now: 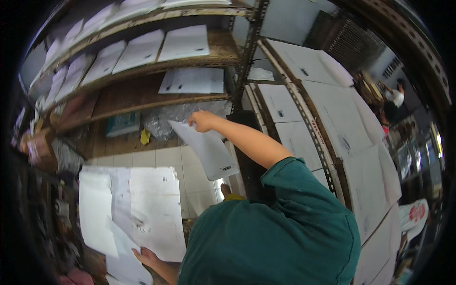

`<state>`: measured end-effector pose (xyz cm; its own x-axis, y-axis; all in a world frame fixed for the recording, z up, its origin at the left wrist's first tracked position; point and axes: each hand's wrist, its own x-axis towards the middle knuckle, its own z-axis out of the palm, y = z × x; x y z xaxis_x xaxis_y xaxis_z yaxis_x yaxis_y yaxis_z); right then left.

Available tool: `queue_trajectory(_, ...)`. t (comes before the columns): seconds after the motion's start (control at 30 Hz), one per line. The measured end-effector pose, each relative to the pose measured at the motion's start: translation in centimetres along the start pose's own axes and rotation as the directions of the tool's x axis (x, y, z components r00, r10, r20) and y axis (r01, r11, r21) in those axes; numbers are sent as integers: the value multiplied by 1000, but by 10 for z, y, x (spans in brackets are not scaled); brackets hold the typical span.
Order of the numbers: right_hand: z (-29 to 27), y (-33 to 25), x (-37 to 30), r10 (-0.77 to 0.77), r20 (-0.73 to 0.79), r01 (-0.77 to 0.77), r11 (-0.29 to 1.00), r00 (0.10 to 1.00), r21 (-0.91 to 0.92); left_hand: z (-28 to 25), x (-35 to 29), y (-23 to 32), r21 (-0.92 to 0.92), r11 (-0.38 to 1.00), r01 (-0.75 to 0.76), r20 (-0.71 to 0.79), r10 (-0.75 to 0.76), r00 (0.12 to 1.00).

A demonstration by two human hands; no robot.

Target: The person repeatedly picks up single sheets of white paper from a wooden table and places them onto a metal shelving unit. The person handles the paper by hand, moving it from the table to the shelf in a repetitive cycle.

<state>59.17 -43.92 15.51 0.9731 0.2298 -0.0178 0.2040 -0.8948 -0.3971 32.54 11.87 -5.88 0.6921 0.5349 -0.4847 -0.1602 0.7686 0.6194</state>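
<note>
My right hand (202,120) is stretched out forward with its fingers closed on the upper corner of a white paper sheet (205,148). The sheet hangs down in a curve, with a small dark mark near its lower edge; I cannot tell whether it is one sheet or several. Low on the left, my left hand (146,257) pinches the edge of another white sheet (124,259). That sheet bends over the side of a white board-like surface (159,204), which carries dark smudges. Beside it a further pile of white paper (96,213) lies on the same surface.
Ahead, a wooden shelf (223,45) bears several paper stacks; one stack (192,80) sits on the tier below. A metal-framed rack (327,137) with large paper stacks stands close on my right. Clear plastic (164,123) lies low ahead. Other people are at far right.
</note>
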Motion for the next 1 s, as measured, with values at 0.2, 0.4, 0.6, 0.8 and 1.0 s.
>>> queue_trajectory(0.2,-166,0,-3,75,-89,-63,989,993,137,139,-27,-31,188,978,-90,83,75,994)
queue_trajectory(0.4,-294,-28,-95,159,-229,-92,956,960,278,238,-67,-76,275,942,-192,227,131,965)
queue_trajectory(0.6,-381,-52,-242,674,-387,-544,738,629,399,281,-66,-99,278,955,-102,252,30,967)
queue_trajectory(0.8,-412,139,-481,713,-579,-738,622,395,261,321,-74,-139,280,958,57,362,-160,918)
queue_trajectory(1.0,-362,230,-579,778,-574,-791,509,254,340,344,-87,-133,330,942,63,393,-198,898)
